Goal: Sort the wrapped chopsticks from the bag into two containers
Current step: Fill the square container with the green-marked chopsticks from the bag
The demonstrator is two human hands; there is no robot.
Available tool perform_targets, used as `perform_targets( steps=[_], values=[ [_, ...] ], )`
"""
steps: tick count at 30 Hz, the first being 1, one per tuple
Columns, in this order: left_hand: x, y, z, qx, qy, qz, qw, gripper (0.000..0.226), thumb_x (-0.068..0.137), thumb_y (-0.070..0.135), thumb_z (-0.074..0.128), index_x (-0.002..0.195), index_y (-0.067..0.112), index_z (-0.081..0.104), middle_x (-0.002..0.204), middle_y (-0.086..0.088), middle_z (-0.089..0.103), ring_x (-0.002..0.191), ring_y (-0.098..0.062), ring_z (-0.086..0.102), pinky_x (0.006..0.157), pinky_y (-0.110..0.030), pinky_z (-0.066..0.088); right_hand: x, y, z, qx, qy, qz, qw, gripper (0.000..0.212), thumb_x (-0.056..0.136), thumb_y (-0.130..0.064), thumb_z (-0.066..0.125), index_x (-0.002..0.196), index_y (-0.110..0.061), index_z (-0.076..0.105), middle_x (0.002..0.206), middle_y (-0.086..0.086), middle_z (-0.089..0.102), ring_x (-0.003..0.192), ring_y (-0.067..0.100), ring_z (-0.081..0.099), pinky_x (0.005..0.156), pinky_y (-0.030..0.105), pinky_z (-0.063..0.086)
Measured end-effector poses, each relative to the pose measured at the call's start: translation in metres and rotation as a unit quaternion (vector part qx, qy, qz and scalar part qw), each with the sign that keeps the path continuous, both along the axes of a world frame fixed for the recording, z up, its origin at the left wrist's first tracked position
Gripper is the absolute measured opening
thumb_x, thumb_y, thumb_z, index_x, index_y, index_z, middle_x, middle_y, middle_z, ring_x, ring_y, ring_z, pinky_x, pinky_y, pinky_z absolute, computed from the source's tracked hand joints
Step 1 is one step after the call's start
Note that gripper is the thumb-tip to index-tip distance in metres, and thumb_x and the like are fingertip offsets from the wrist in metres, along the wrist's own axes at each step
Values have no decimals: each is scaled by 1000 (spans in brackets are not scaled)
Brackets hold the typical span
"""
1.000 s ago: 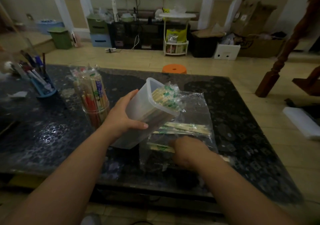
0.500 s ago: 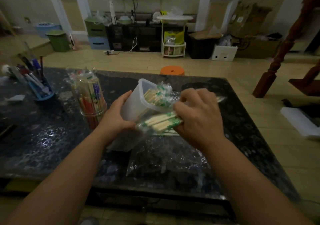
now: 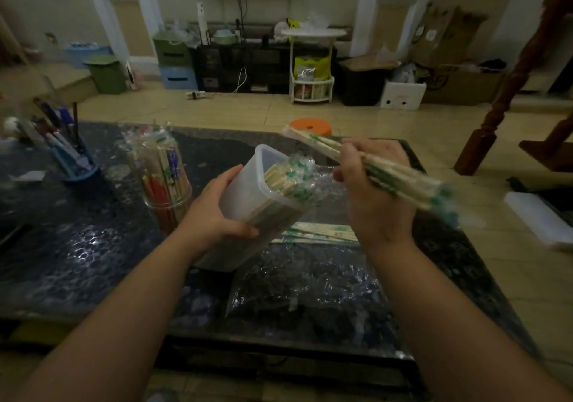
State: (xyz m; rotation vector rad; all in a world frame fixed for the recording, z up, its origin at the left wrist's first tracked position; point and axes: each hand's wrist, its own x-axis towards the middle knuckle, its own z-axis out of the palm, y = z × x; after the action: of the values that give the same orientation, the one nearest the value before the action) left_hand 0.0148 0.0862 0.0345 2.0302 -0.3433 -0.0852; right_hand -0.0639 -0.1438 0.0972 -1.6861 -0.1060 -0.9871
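Watcher: Since the picture of half a second earlier, the right hand point(image 3: 372, 203) had risen from the container's mouth and swung its bundle of green-printed wrapped chopsticks point(image 3: 418, 189) up and out to the right. The left hand point(image 3: 214, 218) had hardly moved.

Asker: How far was the sorting?

Watcher: Well advanced, as I judged it. The white plastic container point(image 3: 245, 191) was already quite full of green-printed pairs, and the round clear jar point(image 3: 167, 184) on the worktop point(image 3: 77, 246) held red and blue wrapped ones. Only a few pairs point(image 3: 322, 232) lay in the clear plastic bag point(image 3: 310, 287), just beside the container's lower part. The bundle in the hand was not yet placed.

Asker: And the hands?

Watcher: The left one held the container tilted above the worktop, with its fingers point(image 3: 223, 180) curled round the far wall and the thumb pressed on the near wall. The right fingers point(image 3: 372, 150) were closed round the middle of the bundle. It lay slantwise, blurred at its lower end, near the container's mouth but apart from it.
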Motion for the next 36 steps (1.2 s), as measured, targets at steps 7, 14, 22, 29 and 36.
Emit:
perform_targets(
  steps=[7,14,22,29,36],
  values=[
    [-1,-1,2,5,-1,-3,1000,126,37,47,89,149,46,32,149,11,38,132,-19,42,109,-55,40,-10,7,18,248,18,37,968,24,99,-12,55,76,-8,64,59,-3,61,39,9,55,42,20,46],
    [-2,-2,3,10,0,-7,1000,125,38,47,88,150,45,32,149,11,38,132,-19,42,109,-56,39,-7,0,22,261,36,18,964,28,96,-10,58,69,-11,64,50,-5,57,37,9,53,40,20,44],
    [-3,-2,2,-1,8,-4,1000,124,39,45,89,149,48,33,149,12,38,133,-19,42,109,-56,39,-7,-1,22,260,87,65,959,26,95,-10,57,70,-10,62,51,-3,54,41,8,52,41,22,46],
    [-6,-5,4,4,11,-8,1000,126,36,46,88,149,46,33,149,10,39,133,-18,42,111,-55,38,-3,-7,21,241,137,39,960,21,92,-10,59,71,-6,63,53,0,52,42,7,50,42,22,45],
    [-11,-9,10,21,10,-20,1000,123,35,47,85,146,50,31,148,12,37,132,-16,40,111,-51,37,1,-2,11,122,255,111,953,12,88,-24,71,87,-12,71,78,-4,69,65,2,64,57,17,46]
  ],
)
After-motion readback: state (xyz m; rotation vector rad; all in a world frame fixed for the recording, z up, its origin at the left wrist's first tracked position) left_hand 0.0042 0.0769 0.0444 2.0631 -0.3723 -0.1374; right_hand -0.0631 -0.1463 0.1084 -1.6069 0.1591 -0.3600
